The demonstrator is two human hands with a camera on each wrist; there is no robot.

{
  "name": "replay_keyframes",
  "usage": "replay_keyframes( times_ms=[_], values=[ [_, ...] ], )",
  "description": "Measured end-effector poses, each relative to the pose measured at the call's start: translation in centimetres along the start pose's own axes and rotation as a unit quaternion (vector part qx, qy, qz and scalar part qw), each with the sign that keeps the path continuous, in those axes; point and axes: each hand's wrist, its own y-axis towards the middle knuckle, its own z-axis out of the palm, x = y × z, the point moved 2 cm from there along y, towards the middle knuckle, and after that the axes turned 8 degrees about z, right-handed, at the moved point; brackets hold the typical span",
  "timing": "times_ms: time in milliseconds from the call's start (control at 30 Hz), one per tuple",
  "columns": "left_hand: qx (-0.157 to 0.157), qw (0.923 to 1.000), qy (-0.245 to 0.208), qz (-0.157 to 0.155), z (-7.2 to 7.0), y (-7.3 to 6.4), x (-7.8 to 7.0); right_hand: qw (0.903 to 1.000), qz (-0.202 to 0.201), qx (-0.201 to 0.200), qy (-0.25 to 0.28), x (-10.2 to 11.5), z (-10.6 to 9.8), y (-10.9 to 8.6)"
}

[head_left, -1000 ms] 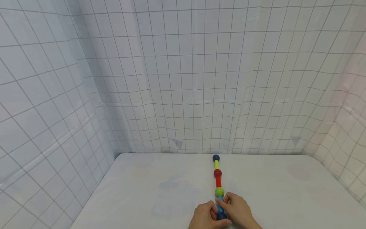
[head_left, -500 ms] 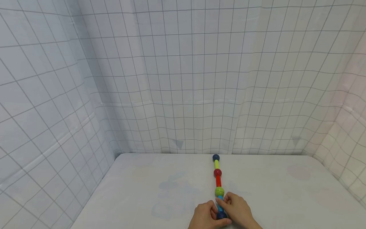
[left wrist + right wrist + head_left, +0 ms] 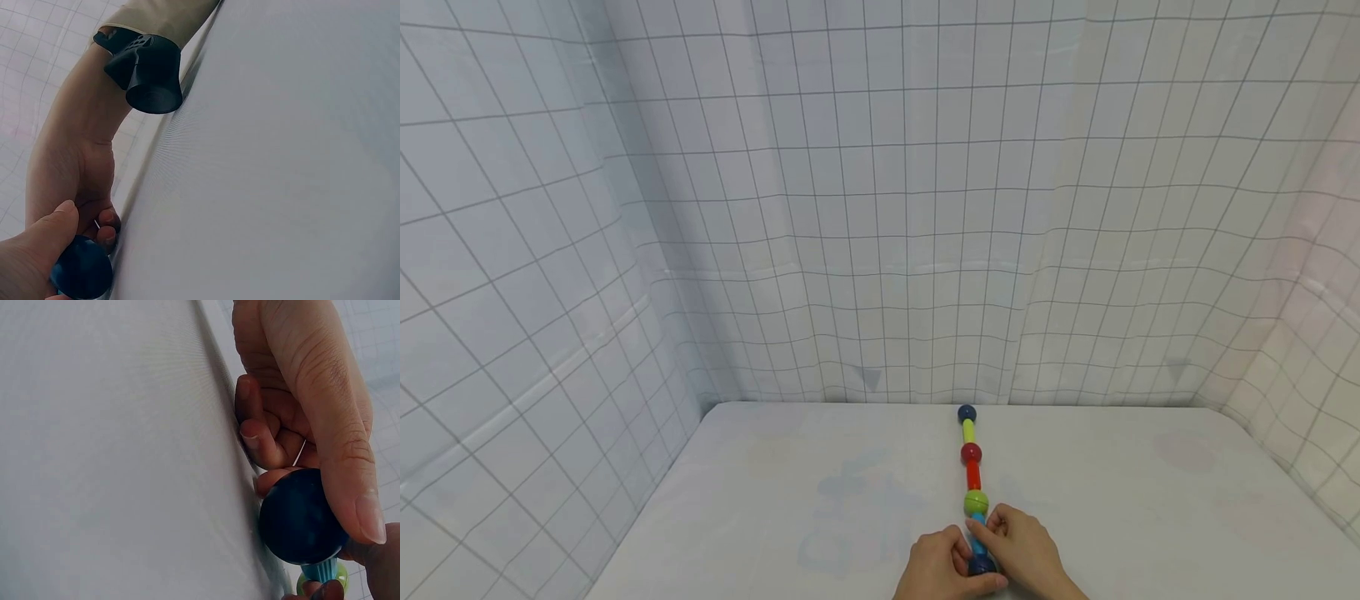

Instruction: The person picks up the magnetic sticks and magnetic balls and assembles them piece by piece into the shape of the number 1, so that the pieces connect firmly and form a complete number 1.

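A straight chain of coloured balls and short rods lies along the white table in the head view. My left hand grips the dark blue ball at its near end, thumb across the near side. Just beyond it, my right hand pinches the light blue rod between thumb and fingers. That rod runs into a green ball, followed by a red rod, a red ball, a yellow-green rod and another dark blue ball. The right wrist view shows the ribbed rod end meeting the near ball.
The white table extends to both sides of the chain. White grid-patterned curtains hang behind it and at the left and right. A black wrist mount sits on the right forearm below a beige sleeve.
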Motion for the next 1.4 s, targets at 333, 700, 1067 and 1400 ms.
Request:
replay_keyframes(
  times_ms=[333, 700, 1067, 1400],
  values=[
    [0.004, 0.9997, -0.002, -0.023, 0.0, -0.03, 0.02, 1.0, 0.005, 0.001, 0.001, -0.06, 0.06, -0.05],
    [0.005, 0.9997, 0.01, -0.022, -0.18, -0.07, 0.07, 1.0, 0.005, 0.002, -0.001, -0.11, 0.06, 0.06],
    [0.01, 0.9998, -0.001, -0.018, -0.43, -0.16, 0.05, 0.9999, 0.006, 0.002, 0.008, -0.01, -0.02, 0.04],
    [0.014, 0.9995, 0.005, -0.029, -0.86, -0.61, -0.12, 0.9995, 0.019, 0.019, 0.018, -0.21, -0.16, 0.09]
  ],
)
